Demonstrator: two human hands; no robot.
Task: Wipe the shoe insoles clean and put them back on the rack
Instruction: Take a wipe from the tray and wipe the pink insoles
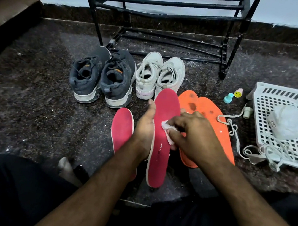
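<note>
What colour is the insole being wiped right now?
Red-pink with a pale edge; the insole shows best in the head view.

Dim, soft-focus — edges bowed

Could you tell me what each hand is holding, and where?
Left hand grips the red insole by its left edge; right hand pinches a white wipe against its middle.

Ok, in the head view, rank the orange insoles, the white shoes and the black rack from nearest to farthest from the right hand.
1. Orange insoles: on the floor just beyond the right hand, partly under it.
2. White shoes: farther ahead, slightly left.
3. Black rack: farthest, against the wall.
</note>
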